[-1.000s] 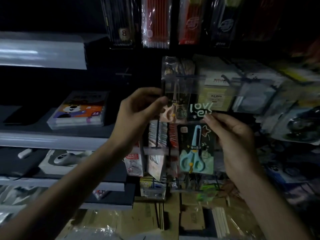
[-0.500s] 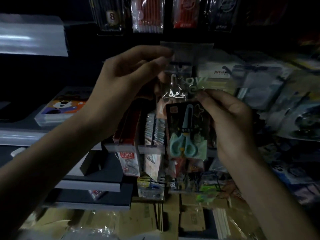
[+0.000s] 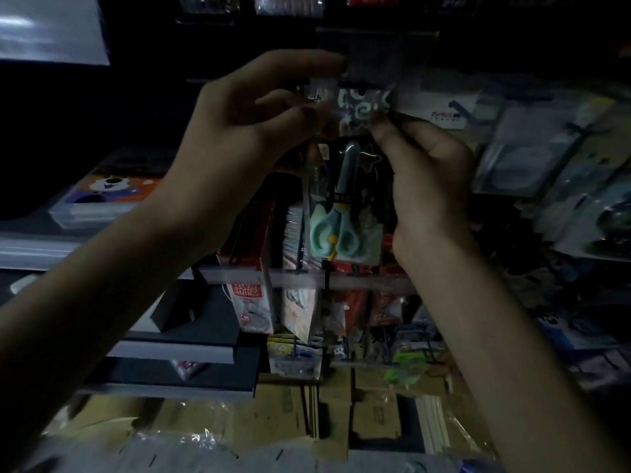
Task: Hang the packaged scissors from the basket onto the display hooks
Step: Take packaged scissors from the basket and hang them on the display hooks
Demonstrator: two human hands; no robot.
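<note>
Left hand (image 3: 239,138), right hand (image 3: 430,186) on package (image 3: 341,216)

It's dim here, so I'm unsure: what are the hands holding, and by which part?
Both grip one scissors packet near its top: left hand on the upper left edge, right hand on the upper right edge.

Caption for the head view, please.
The left hand and right hand hold the packaged scissors by the top before a stationery rack.

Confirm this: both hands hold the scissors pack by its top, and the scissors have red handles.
Not red: the head view shows pale teal handles. The left hand and right hand do hold the pack by its top.
</note>
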